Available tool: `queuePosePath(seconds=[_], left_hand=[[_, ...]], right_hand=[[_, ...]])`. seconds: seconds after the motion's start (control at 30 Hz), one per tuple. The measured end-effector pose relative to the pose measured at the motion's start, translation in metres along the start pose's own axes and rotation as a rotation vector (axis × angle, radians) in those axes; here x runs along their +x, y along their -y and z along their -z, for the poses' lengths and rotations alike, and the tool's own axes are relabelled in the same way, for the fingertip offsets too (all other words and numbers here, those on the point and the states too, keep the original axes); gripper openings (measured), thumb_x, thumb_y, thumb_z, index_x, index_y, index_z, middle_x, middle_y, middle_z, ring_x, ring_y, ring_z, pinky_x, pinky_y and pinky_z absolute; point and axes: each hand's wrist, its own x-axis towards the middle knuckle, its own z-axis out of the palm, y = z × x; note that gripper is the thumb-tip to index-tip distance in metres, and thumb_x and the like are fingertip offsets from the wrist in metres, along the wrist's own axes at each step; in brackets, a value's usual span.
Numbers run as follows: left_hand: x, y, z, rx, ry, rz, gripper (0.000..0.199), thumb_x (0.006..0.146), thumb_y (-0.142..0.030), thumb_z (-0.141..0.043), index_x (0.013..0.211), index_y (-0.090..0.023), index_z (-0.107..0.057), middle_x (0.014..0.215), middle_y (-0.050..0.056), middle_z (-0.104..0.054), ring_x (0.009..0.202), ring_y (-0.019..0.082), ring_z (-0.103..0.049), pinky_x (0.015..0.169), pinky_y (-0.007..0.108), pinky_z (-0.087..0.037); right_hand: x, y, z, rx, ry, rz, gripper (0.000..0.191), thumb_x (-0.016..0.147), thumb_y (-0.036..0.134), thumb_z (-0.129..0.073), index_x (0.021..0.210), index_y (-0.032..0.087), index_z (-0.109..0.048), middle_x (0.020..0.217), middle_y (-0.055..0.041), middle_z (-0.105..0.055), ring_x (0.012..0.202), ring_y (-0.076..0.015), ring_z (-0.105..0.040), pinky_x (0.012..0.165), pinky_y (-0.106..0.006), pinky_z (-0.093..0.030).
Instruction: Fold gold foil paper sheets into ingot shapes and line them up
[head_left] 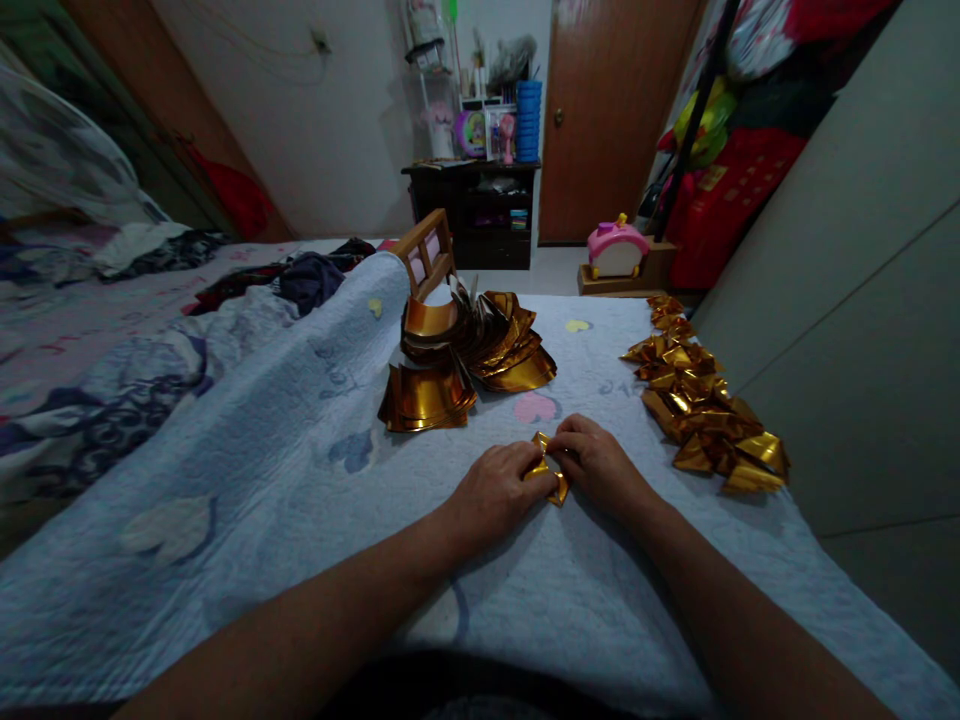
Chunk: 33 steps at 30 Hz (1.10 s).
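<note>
Near the centre of the frame, our left hand (499, 487) and right hand (596, 462) both grasp a small gold foil piece (556, 487), just above the blue cover (480, 590).

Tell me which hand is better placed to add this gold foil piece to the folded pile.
Right, likely: the right hand is nearer the folded pile and touches the foil piece.

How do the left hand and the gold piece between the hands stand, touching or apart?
Touching: the head view shows the left hand with thumb and fingertips on the gold piece.
</note>
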Motion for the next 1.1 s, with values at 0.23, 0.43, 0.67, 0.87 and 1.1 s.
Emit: queuePosePath(seconds=[0.23,0.43,0.67,0.87,1.1], left_hand=[[0.0004,0.0008,-0.0009,0.013,-0.053,-0.034,0.018,0.099,-0.031,-0.056,0.11,-0.025,-0.068,0.11,0.005,-0.066,0.102,0.021,-0.06,0.079,0.032,-0.046],[0.0004,0.0022,-0.0012,0.012,-0.084,-0.098,0.017,0.099,-0.028,-0.056,0.113,-0.024,-0.066,0.116,0.005,-0.067,0.108,0.023,-0.06,0.08,0.033,-0.049],[-0.0004,0.0013,-0.0009,0.033,-0.056,-0.055,0.017,0.099,-0.029,-0.056,0.111,-0.025,-0.067,0.118,0.007,-0.065,0.105,0.022,-0.059,0.08,0.033,-0.048],[0.002,0.0021,0.0023,0.024,-0.019,-0.063,0.018,0.1,-0.031,-0.054,0.109,-0.024,-0.068,0.115,0.006,-0.065,0.106,0.022,-0.059,0.087,0.035,-0.047],[0.0047,0.002,0.0061,0.005,0.019,-0.06,0.021,0.101,-0.029,-0.051,0.111,-0.023,-0.069,0.114,0.006,-0.065,0.102,0.021,-0.059,0.082,0.033,-0.046]], right_hand=[[0.0009,0.0018,0.0006,-0.028,0.01,0.015,0.02,0.084,0.004,-0.06,0.085,0.016,-0.076,0.088,-0.0067,-0.064,0.083,-0.0181,-0.06,0.076,-0.029,-0.048],[0.0012,0.0015,0.0001,-0.05,0.0,0.03,0.021,0.083,0.002,-0.058,0.08,0.016,-0.074,0.085,-0.0059,-0.063,0.082,-0.0176,-0.059,0.075,-0.029,-0.047],[0.0004,0.0012,0.0006,-0.017,0.01,0.044,0.023,0.087,0.005,-0.055,0.088,0.017,-0.075,0.089,-0.0065,-0.064,0.085,-0.0182,-0.059,0.078,-0.03,-0.047],[-0.0004,0.0056,0.0031,-0.039,0.009,0.058,0.025,0.087,0.005,-0.05,0.087,0.017,-0.072,0.088,-0.0071,-0.063,0.086,-0.0198,-0.058,0.08,-0.032,-0.046],[0.0015,0.0051,0.0007,-0.066,0.013,0.036,0.027,0.091,0.007,-0.049,0.1,0.017,-0.072,0.091,-0.0075,-0.063,0.088,-0.0198,-0.056,0.081,-0.031,-0.045]])
